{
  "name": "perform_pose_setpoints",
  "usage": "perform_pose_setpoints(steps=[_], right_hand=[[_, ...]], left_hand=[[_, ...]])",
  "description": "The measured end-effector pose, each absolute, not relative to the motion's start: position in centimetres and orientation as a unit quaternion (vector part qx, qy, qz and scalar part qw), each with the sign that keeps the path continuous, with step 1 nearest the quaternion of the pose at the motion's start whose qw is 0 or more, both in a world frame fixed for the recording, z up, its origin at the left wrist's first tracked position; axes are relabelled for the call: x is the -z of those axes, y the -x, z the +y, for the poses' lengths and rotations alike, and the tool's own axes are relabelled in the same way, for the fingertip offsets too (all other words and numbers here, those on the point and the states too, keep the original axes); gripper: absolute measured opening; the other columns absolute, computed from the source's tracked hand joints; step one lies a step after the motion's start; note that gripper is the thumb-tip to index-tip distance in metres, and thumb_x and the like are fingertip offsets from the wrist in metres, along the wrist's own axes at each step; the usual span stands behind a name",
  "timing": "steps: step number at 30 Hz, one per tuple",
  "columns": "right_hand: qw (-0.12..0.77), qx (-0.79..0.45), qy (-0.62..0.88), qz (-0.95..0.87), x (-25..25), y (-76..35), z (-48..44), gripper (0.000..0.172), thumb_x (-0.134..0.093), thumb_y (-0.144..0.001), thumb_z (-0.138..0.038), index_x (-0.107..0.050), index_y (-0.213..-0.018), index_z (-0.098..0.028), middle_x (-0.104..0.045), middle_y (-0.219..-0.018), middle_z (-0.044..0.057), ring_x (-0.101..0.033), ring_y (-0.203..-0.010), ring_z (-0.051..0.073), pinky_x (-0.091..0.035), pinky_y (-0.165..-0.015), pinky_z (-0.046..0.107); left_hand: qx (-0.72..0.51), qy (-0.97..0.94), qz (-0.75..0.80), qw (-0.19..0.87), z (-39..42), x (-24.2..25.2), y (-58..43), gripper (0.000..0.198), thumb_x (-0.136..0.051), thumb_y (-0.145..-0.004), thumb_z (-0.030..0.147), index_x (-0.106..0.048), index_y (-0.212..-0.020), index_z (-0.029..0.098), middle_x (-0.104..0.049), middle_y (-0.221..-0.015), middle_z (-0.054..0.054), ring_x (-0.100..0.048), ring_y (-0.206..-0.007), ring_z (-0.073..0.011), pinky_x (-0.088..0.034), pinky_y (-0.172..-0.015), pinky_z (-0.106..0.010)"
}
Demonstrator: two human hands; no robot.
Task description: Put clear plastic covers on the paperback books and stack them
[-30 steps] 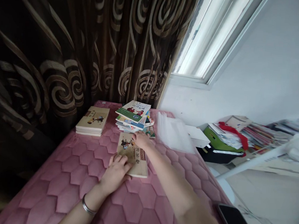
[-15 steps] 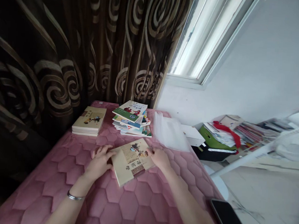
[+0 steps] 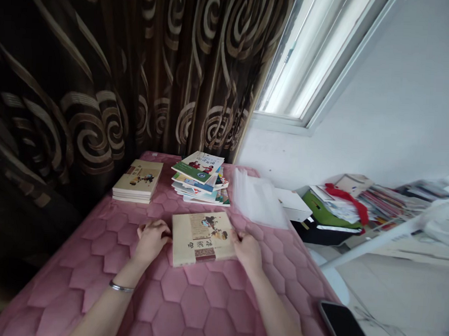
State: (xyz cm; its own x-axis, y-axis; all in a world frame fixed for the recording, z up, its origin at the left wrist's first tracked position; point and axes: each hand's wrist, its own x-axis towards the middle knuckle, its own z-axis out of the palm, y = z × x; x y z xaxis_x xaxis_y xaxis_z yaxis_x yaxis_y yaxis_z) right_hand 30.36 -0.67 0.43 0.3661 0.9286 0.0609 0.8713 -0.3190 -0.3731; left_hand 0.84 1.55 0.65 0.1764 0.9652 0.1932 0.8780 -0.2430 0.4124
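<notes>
A cream book (image 3: 201, 237) with Chinese characters and small painted figures on its cover lies flat on the pink quilted surface (image 3: 193, 298). My right hand (image 3: 247, 248) grips its right edge, thumb on the cover and fingers curled. At the book's left edge is my left hand (image 3: 152, 239), its fingers bent and drawn together, close to the side of the book; whether they hold anything is hidden. Similar cream books (image 3: 138, 183) form a neat stack at the back left. Beside that stack stands an uneven pile of colourful books (image 3: 201, 179).
Clear plastic sheets (image 3: 258, 198) lie right of the colourful pile, next to a white box (image 3: 292, 205). A phone (image 3: 346, 327) rests at the front right edge. Beyond the right side are a green and black container (image 3: 326, 220) and papers; a patterned curtain (image 3: 158, 57) hangs behind.
The book has turned to lie straighter in front of me. My left hand's fingers have drawn in, and my right hand has stayed on the right edge.
</notes>
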Motion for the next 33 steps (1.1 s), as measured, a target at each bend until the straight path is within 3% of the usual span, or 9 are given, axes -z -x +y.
perform_pose_setpoints(steps=[6, 14, 19, 24, 29, 33], right_hand=[[0.19, -0.045, 0.794, -0.576, 0.0, -29.5, 0.1, 0.035, -0.041, -0.094, -0.032, -0.07, -0.081, -0.018, -0.074, -0.09, 0.011, -0.068, -0.085, 0.023, -0.043, -0.067, 0.025], [0.202, -0.032, 0.781, -0.589, 0.8, -28.8, 0.8, 0.035, -0.044, -0.093, -0.034, -0.07, -0.078, -0.018, -0.074, -0.081, 0.009, -0.068, -0.08, 0.022, -0.041, -0.063, 0.024], [0.239, -0.011, 0.771, -0.591, 1.7, -29.1, 0.8, 0.037, -0.043, -0.093, -0.034, -0.069, -0.073, -0.018, -0.073, -0.074, 0.008, -0.067, -0.072, 0.02, -0.039, -0.059, 0.024], [0.254, -0.016, 0.754, -0.606, 2.2, -29.6, 1.0, 0.032, -0.044, -0.092, -0.031, -0.069, -0.075, -0.019, -0.072, -0.076, 0.007, -0.065, -0.074, 0.02, -0.04, -0.062, 0.025], [0.268, 0.01, 0.728, -0.631, 0.7, -28.8, -0.1, 0.019, -0.05, -0.086, -0.024, -0.068, -0.092, -0.019, -0.069, -0.094, 0.007, -0.06, -0.087, 0.022, -0.04, -0.077, 0.03], [0.265, -0.007, 0.653, -0.709, -1.0, -26.1, -2.3, 0.012, -0.057, -0.085, -0.029, -0.068, -0.084, -0.025, -0.064, -0.105, 0.005, -0.052, -0.1, 0.025, -0.035, -0.079, 0.035]], left_hand=[[-0.231, -0.74, 0.629, 0.059, 2.4, -0.8, -1.6, 0.032, -0.044, -0.082, 0.007, -0.071, -0.08, 0.024, -0.068, -0.111, -0.004, -0.054, -0.109, -0.0279, -0.035, -0.089, -0.052], [-0.209, -0.714, 0.664, 0.072, 3.5, 0.5, -1.0, 0.044, -0.036, -0.085, 0.006, -0.07, -0.104, 0.026, -0.059, -0.13, -0.004, -0.048, -0.114, -0.0272, -0.038, -0.088, -0.047], [-0.188, -0.705, 0.68, 0.075, 3.5, 0.9, -0.8, 0.047, -0.037, -0.083, 0.004, -0.07, -0.107, 0.028, -0.056, -0.133, -0.005, -0.045, -0.119, -0.0292, -0.038, -0.088, -0.049], [-0.248, -0.686, 0.679, 0.082, 2.5, -0.3, -1.0, 0.04, -0.037, -0.088, 0.011, -0.064, -0.114, 0.025, -0.059, -0.127, -0.009, -0.052, -0.112, -0.0272, -0.043, -0.086, -0.047], [-0.307, -0.735, 0.604, 0.038, 0.2, -2.1, -2.5, 0.026, -0.046, -0.089, 0.02, -0.069, -0.1, 0.025, -0.062, -0.118, -0.007, -0.053, -0.109, -0.0253, -0.04, -0.089, -0.045], [-0.287, -0.795, 0.532, 0.044, -1.6, -1.7, -4.8, 0.018, -0.057, -0.085, 0.027, -0.068, -0.099, 0.029, -0.063, -0.116, -0.004, -0.051, -0.112, -0.0262, -0.036, -0.093, -0.049]])
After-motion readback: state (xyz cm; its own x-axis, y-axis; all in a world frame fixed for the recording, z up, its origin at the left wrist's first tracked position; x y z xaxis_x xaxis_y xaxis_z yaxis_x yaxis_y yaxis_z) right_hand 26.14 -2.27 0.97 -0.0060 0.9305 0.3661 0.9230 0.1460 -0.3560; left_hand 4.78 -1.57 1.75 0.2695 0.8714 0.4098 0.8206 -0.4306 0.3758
